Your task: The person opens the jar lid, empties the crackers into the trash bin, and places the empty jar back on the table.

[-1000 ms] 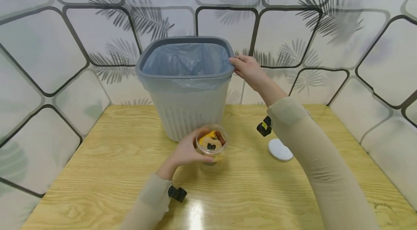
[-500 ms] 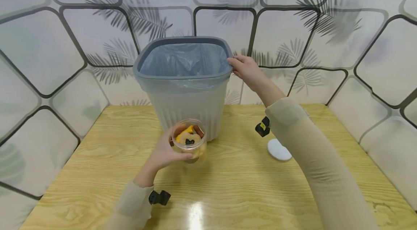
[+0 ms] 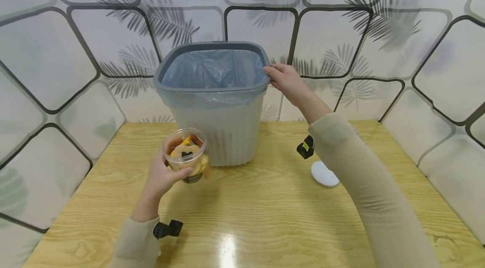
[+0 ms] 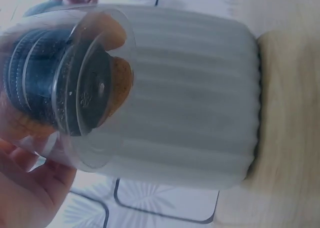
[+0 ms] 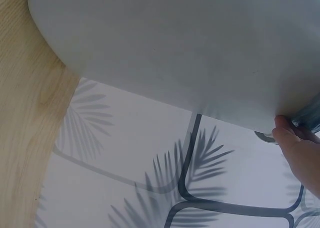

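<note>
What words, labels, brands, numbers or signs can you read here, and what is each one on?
No text can be read.
Jar: a small pale mark shows at its bottom end, too blurred to make out.
Black wrist gadget: yellow patch, too small to read.
Bin: no lettering in view.

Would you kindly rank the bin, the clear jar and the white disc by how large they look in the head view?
1. Bin, by far the largest
2. Clear jar
3. White disc, clearly smallest there
</note>
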A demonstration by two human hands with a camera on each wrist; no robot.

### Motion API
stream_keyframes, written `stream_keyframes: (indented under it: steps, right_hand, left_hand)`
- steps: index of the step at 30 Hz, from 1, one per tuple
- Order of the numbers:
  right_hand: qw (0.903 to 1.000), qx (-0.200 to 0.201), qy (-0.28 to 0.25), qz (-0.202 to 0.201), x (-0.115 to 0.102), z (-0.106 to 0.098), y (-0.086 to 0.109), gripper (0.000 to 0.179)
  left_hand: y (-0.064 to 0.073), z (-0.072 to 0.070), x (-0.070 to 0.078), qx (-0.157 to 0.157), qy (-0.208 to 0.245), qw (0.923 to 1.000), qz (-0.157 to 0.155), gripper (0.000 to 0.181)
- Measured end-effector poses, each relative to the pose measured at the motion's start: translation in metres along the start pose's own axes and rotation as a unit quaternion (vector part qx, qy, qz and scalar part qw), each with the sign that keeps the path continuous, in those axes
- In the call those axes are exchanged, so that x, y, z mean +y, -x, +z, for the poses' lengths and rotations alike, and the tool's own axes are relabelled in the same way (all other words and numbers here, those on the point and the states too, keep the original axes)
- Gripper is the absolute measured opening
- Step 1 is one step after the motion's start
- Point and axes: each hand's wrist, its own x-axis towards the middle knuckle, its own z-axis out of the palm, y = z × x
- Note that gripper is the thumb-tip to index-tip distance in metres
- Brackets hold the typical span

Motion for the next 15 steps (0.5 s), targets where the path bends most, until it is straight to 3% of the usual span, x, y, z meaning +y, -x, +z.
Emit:
stream_keyframes:
  steps: [8, 15]
  right_hand:
    - [1.0, -0.003, -0.002, -0.003, 0.0, 0.0, 0.002, 0.042]
    - [1.0, -0.001, -0.002, 0.002, -0.001, 0.0, 0.001, 0.043]
  left_hand:
    - [-0.001, -0.016, 0.006, 0.072, 0.025, 0.9968, -0.027, 0.065]
    - [-0.011, -0.032, 0.009, 0.142, 0.075, 0.9862, -0.039, 0.061]
